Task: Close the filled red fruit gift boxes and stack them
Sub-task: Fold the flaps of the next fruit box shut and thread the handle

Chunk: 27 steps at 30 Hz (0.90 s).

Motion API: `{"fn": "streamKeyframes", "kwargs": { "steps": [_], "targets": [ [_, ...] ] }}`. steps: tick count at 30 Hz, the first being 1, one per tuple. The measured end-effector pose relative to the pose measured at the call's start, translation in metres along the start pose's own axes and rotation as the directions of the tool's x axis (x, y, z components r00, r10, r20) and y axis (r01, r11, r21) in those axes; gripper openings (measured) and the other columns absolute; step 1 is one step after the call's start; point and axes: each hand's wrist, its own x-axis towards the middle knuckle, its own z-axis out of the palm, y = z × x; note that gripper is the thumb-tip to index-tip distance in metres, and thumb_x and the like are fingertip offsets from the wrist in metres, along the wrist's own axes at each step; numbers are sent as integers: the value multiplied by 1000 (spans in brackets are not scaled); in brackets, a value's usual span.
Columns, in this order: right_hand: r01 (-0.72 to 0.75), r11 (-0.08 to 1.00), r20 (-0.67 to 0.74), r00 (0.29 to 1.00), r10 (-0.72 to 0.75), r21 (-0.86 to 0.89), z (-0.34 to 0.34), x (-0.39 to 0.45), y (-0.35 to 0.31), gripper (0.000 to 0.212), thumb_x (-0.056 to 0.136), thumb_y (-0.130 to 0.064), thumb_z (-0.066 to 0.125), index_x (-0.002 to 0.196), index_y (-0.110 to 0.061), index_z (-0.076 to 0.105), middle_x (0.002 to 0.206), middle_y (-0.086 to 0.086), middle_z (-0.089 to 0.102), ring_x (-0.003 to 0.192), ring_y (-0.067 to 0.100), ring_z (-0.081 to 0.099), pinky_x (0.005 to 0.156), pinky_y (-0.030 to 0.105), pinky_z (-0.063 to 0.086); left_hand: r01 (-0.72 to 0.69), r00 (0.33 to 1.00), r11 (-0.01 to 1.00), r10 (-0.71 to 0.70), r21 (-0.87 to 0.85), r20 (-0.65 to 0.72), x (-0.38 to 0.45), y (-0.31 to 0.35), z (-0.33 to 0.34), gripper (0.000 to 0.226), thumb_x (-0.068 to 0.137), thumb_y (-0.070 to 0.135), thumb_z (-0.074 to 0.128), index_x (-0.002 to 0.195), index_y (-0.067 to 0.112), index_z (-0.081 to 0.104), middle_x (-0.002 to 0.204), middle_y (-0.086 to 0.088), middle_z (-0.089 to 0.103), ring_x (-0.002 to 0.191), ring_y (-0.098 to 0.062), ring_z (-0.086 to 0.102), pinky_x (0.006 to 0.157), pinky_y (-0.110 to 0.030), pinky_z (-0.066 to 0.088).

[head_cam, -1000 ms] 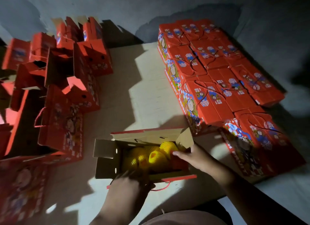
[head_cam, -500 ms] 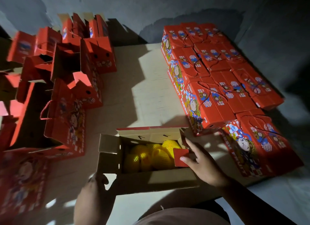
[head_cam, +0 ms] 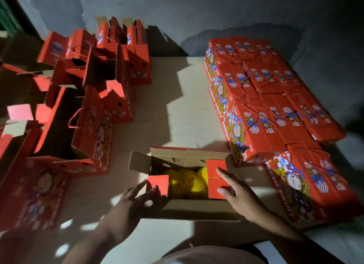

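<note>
Folding side flaps inward now: right hand (head_cam: 234,189) presses flat fingers on right flap (head_cam: 216,179), already down over yellow fruit (head_cam: 187,182); half second ago flap stood half raised. Left hand (head_cam: 136,200), earlier off box at lower left, now holds left flap (head_cam: 158,185), fingers curled under it. Box (head_cam: 197,208) sits lower centre of frame; closed stack (head_cam: 262,98) upper right, open boxes (head_cam: 94,98) upper left.

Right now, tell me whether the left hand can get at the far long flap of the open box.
Probably yes. The left hand holds the near-left end flap, and the far long flap stands upright just beyond the yellow fruit, with nothing between. It would have to let go first.
</note>
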Motion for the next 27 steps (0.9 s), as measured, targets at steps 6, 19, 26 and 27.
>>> {"fn": "streamKeyframes", "kwargs": {
  "steps": [6, 19, 26, 27],
  "targets": [
    [-1, 1000, -8, 1000, 1, 9, 3, 2, 4, 67, 100, -38, 66, 155, -59, 33, 154, -26, 43, 144, -8, 38, 120, 27, 36, 85, 947, 943, -177, -322, -270, 23, -3, 5, 12, 93, 23, 78, 98, 33, 82, 118, 7, 65, 99, -13, 69, 81, -36, 61],
    [108, 965, 6, 994, -110, -241, -12, 5, -12, 70, 97, -40, 72, 159, -42, 39, 169, -31, -12, 157, -5, 8, 119, 23, 29, -124, 985, 976, 142, 178, -94, 47, -11, 2, 81, 102, 33, 65, 162, 46, 13, 172, 6, 22, 155, -18, 31, 119, -38, 40],
    [189, 931, 61, 982, -179, -312, -14, 4, -7, 61, 107, -36, 55, 163, -39, 30, 171, -30, -5, 157, -2, 15, 119, 28, 38, -215, 975, 890, 175, 402, 133, 53, -23, -5, 68, 107, 61, 22, 164, 44, -12, 171, 22, -17, 159, -1, -10, 126, -40, 27],
    [214, 911, 81, 977, -198, -352, -15, 1, -4, 60, 107, -31, 55, 163, -36, 33, 172, -28, -5, 157, -1, 15, 118, 27, 39, -219, 975, 877, 175, 427, 141, 51, -25, -4, 66, 109, 54, 22, 163, 43, -15, 170, 22, -21, 158, -1, -14, 127, -39, 25]
  ]
}}
